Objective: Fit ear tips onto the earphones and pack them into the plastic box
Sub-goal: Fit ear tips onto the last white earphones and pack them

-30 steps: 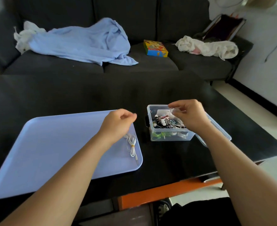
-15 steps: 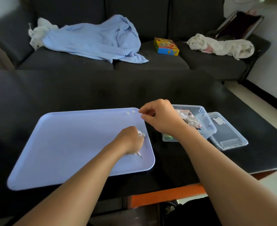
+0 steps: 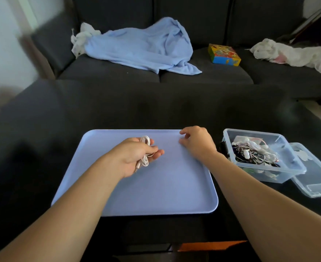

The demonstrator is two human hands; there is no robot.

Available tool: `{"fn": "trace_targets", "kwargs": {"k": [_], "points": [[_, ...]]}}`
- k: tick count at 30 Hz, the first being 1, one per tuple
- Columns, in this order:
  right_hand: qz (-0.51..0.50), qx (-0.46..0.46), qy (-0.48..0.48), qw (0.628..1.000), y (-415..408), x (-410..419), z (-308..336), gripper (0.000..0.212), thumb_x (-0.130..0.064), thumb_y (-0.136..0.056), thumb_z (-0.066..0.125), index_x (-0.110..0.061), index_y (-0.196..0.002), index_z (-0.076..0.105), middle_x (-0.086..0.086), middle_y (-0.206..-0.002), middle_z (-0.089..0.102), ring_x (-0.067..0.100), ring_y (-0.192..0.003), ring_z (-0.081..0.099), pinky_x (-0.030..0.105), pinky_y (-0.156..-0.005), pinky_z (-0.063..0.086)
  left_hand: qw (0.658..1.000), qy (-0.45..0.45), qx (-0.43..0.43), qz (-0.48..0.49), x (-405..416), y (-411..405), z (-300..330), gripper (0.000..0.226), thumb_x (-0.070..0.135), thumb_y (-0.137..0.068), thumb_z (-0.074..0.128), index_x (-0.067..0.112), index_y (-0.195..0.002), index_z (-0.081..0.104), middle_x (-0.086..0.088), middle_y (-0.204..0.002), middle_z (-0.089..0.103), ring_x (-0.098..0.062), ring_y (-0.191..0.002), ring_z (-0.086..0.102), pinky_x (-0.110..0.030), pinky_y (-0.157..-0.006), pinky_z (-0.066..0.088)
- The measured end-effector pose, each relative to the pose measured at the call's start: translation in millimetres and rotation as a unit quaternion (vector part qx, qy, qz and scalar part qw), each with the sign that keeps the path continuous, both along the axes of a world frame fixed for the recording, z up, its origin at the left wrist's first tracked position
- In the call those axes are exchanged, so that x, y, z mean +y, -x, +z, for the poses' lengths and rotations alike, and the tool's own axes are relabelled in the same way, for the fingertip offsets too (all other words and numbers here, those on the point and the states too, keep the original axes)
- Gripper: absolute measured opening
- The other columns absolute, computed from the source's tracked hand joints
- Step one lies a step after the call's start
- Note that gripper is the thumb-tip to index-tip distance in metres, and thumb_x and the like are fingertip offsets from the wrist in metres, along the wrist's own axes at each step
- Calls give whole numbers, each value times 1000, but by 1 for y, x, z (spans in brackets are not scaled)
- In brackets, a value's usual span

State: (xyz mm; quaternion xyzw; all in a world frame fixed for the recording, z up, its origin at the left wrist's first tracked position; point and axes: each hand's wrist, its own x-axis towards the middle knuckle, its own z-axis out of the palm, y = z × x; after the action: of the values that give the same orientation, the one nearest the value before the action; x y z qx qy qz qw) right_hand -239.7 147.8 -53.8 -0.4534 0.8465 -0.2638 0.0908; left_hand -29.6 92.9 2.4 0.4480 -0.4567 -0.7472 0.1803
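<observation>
While the dark table (image 3: 156,110) carries a pale blue tray (image 3: 156,190), a clear plastic box (image 3: 288,173) full of tangled earphones sits just right of it with its lid (image 3: 318,186) alongside. Over the tray, the left hand (image 3: 135,156) grips a coiled white earphone (image 3: 145,148). The right hand (image 3: 197,142) hovers at the tray's far edge, fingers curled; whether it pinches anything I cannot tell.

We see a pale lilac-blue tray (image 3: 156,195) at the frame's centre on a black bench (image 3: 42,148). The coiled earphones (image 3: 145,154) are white. At right, the plastic box (image 3: 295,167) and its lid (image 3: 318,184) are clear, holding black, white and green cables. Across the top, a charcoal sofa (image 3: 203,76) carries a light blue blanket (image 3: 142,46), a yellow-and-blue patterned carton (image 3: 224,54) and white cloth (image 3: 295,53).
</observation>
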Motion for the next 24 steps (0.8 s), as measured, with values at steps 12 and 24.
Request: {"fn": "trace_targets", "kwargs": {"k": [12, 24], "points": [[-7, -52, 33, 998, -22, -15, 18, 12, -7, -92, 65, -14, -84, 72, 2, -81, 67, 17, -77, 66, 22, -61, 51, 999, -26, 38, 15, -14, -18, 9, 27, -21, -93, 43, 1, -106, 53, -23, -116, 65, -28, -100, 73, -30, -80, 60], [-76, -672, 154, 721, -58, 15, 65, 16, 0, -94, 64, 3, -106, 73, 16, -101, 71, 19, -87, 74, 27, -77, 62, 997, -20, 73, 19, -9, -10, 21, 10, 19, -97, 63, 13, -97, 55, -4, -90, 73, -5, -46, 38, -13, -39, 31]]}}
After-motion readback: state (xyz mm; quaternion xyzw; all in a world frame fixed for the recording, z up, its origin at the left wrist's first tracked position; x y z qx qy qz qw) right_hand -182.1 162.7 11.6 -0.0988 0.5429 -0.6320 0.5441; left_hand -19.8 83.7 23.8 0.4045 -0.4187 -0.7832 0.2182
